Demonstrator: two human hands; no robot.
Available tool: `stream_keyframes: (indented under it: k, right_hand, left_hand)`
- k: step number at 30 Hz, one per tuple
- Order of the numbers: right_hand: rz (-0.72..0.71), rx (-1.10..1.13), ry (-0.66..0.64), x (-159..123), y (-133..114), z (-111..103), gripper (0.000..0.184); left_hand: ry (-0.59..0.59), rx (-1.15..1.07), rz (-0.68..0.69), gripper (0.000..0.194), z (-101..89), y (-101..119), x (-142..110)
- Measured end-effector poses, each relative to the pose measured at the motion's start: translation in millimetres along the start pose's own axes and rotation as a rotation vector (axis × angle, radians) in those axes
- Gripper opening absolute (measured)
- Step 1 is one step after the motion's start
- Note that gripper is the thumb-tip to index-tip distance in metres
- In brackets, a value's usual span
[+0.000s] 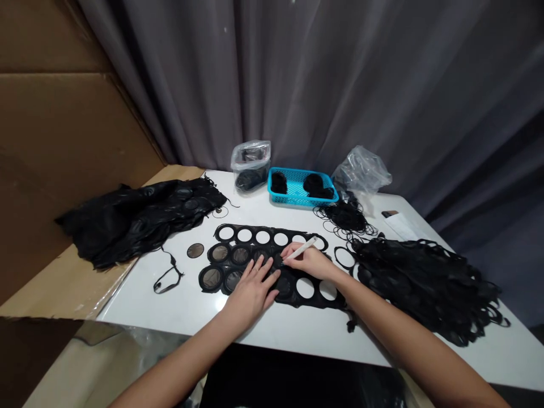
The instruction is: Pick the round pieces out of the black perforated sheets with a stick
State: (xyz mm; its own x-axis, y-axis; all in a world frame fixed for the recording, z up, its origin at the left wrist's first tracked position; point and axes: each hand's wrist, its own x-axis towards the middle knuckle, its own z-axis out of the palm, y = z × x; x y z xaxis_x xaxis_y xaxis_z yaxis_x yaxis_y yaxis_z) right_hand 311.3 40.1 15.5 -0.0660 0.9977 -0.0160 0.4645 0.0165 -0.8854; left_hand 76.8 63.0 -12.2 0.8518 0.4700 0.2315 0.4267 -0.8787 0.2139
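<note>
A black sheet [312, 302] with three rows of round openings lies flat on the white table. The table shows white through several openings, while dark, see-through film fills others. My left hand [250, 288] rests on the sheet's lower middle, palm down and fingers spread. Pinched in my right hand [312, 262] is a slim white pen-shaped tool [303, 247]. It slants down to the left, its lower end at the middle row; I cannot make out the tip. Left of the sheet lies a loose dark disc [195, 250].
Black sheets are piled at left [140, 218]; a heap of black cut-out scraps [420, 280] lies at right. Behind stand a bagged tub [251, 164], a blue basket [293, 199] with black pieces, and a clear plastic bag [361, 170]. Thin black rings [346, 218] lie near the bag.
</note>
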Motion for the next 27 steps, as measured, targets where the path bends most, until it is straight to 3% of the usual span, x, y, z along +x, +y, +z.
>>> stream_keyframes:
  k: [8, 13, 16, 19, 21, 23, 27]
  right_hand:
    - [-0.083, -0.122, -0.002, -1.8, -2.2, 4.6, 0.007]
    - [-0.340, -0.533, -0.033, -11.8, -6.6, 21.3, 0.013]
    - [-0.255, -0.732, 0.109, -4.3, 0.1, 8.9, 0.015]
    - [-0.055, -0.631, 0.344, 12.9, 4.3, -10.8, 0.014]
    - [-0.047, -0.466, 0.384, 23.1, 0.4, -13.5, 0.015]
    - [-0.107, -0.313, 0.326, 28.7, -8.2, -4.4, 0.017]
    - [-0.131, -0.118, 0.081, 28.0, -24.5, 27.5, 0.020]
  left_hand:
    - [-0.004, -0.005, -0.002, 0.045, 0.9, 0.8, -1.2]
    - [0.016, 0.017, -0.055, 0.049, 2.9, 2.0, -1.6]
    - [0.004, 0.017, -0.067, 0.047, 1.8, 4.9, -0.1]
    - [-0.039, 0.012, -0.070, 0.049, -2.3, 5.0, -0.9]
    - [-0.056, 0.014, -0.074, 0.055, -5.8, 0.2, -5.6]
    - [-0.034, 0.033, -0.104, 0.060, -9.0, -8.6, -13.8]
    - [0.006, 0.067, -0.098, 0.052, -13.4, -26.2, -30.9]
